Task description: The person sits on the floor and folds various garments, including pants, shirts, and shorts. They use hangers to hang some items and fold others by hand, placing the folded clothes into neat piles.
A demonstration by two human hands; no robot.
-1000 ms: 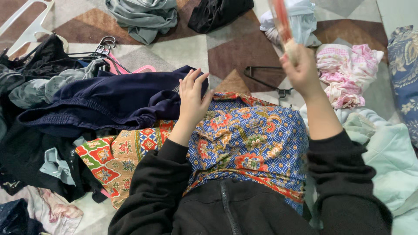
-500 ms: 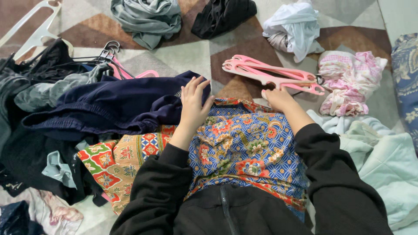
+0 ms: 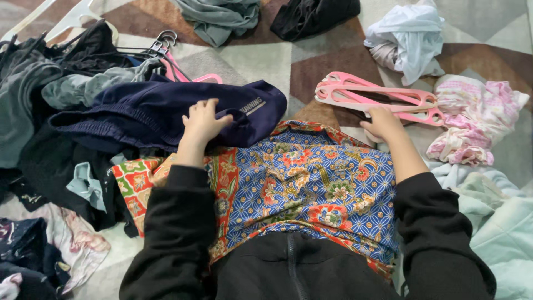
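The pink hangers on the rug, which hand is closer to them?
The right. The right hand rests against the pink hangers at their near edge. The left hand lies well to their left, on the navy garment.

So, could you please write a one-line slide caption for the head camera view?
Seated among scattered clothes, left hand on a navy garment, right hand at pink hangers, patterned shirt on the lap.

Can't really see the right hand's (image 3: 382,123) fingertips, they're tucked under the pink hangers (image 3: 377,97). The batik shirt's (image 3: 300,183) lower part disappears under the black sleeves, and its left edge runs under the navy garment (image 3: 161,111). The white hanger (image 3: 50,16) top left is cut off by the frame
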